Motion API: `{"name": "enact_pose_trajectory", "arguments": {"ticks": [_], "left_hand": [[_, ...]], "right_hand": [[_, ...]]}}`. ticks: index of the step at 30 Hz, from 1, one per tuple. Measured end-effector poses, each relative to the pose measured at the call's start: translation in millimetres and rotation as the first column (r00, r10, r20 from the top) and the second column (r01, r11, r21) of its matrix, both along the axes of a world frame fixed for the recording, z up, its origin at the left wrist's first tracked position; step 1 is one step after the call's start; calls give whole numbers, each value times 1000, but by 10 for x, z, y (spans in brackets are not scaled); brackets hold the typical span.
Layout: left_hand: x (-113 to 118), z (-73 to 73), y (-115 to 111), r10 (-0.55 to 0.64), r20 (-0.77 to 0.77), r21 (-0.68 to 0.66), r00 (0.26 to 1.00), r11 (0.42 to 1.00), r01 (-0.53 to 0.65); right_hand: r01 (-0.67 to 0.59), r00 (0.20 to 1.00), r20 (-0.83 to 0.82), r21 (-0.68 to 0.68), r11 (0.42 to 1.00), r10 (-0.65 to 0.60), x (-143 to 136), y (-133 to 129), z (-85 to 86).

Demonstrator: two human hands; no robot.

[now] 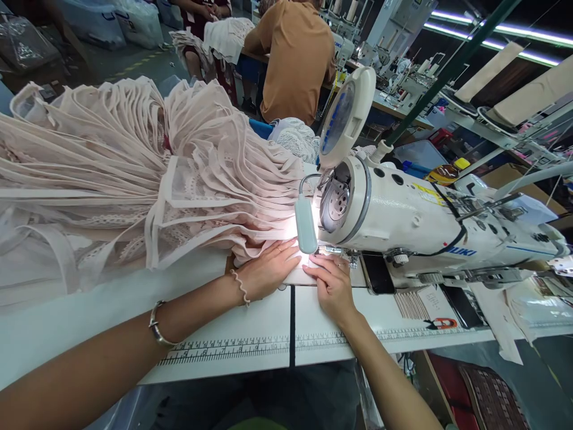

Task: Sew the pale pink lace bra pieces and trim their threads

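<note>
My left hand (267, 270) lies flat with its fingers extended over pale pink fabric, just left of the needle area of a white sewing machine (394, 209). Close beside it, my right hand (332, 285) has its fingers spread on the fabric under the machine head. A small lit lamp (306, 226) hangs over the fingertips and hides part of the stitching spot. From my left hand a large heap of pale pink lace garments (215, 173) spreads across the left of the table.
The white table (233, 352) has a printed ruler along its front edge. Orange-handled snips (443, 323) and a dark phone (463, 306) lie at the right. Behind the machine, a person in a brown shirt (295, 60) sits facing away. Thread cones (532, 89) stand at the upper right.
</note>
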State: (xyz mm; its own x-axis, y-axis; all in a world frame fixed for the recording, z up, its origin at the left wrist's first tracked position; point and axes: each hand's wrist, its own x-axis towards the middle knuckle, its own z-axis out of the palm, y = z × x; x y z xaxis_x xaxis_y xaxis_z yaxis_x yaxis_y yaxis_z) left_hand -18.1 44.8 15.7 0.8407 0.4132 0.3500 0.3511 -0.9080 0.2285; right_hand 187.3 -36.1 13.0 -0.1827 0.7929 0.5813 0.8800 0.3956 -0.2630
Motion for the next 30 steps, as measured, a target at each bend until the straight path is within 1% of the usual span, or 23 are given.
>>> {"name": "enact_pose_trajectory", "arguments": {"ticks": [4, 11, 14, 17, 22, 27, 30], "left_hand": [[18, -4, -10, 3, 30, 15, 1000, 1000, -4], [2, -3, 1, -1, 17, 51, 1000, 999, 0], [8, 24, 15, -19, 12, 13, 1000, 1000, 19], [27, 59, 34, -5, -8, -41, 1000, 999, 5], [54, 67, 65, 54, -36, -62, 998, 996, -57], [72, 71, 91, 73, -55, -56, 996, 996, -76], [87, 111, 114, 100, -93, -89, 991, 990, -109]], "right_hand": [[-32, 999, 12, 31, 999, 32, -12, 8, -13], [-45, 998, 43, -4, 999, 46, 1, 7, -16], [-35, 998, 51, -20, 999, 36, 5, 13, -27], [-28, 997, 69, -33, 999, 30, 14, 25, -36], [-29, 995, 94, -121, 992, 40, 42, 56, -27], [35, 989, 146, -213, 976, -4, 59, 94, -6], [42, 988, 153, -246, 969, -4, 70, 117, 4]]}}
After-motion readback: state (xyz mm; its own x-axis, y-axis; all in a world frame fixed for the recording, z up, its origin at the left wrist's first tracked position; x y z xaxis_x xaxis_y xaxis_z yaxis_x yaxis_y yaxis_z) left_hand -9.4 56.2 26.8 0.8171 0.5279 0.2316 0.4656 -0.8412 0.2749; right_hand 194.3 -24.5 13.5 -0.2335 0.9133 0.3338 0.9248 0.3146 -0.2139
